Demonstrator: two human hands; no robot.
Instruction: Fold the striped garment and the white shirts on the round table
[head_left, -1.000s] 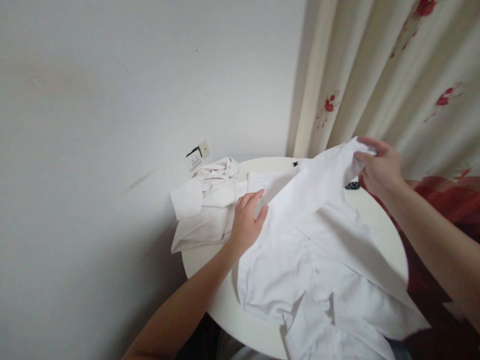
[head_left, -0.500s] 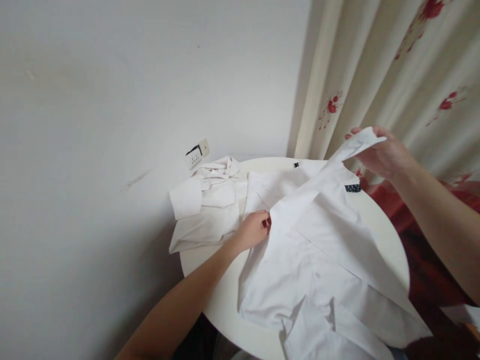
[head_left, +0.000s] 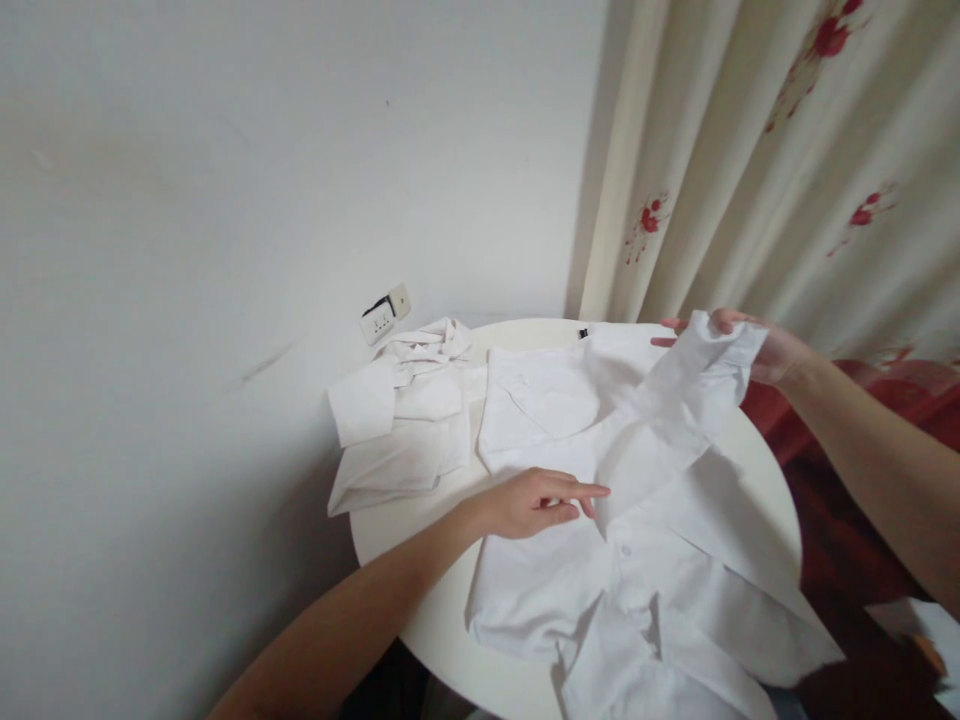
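Observation:
A white shirt lies spread over a round white table, with a button showing near its middle. My right hand is at the far right of the table, closed on the shirt's sleeve near its end and holding it up off the rest of the cloth. Part of that hand is hidden behind the fabric. Over the shirt's left half is my left hand, index finger stretched out and thumb apart. Its fingertip meets the lower fold of the raised sleeve, and nothing is gripped in it.
A folded white garment sits at the table's left edge against the wall. A wall socket is just above it. A small black item lies at the back. A cream curtain with red flowers hangs at the right.
My right hand has come down with the sleeve, which now folds over toward the right. The left hand has left the shirt's edge, moved right and nearer, and straightened its index finger.

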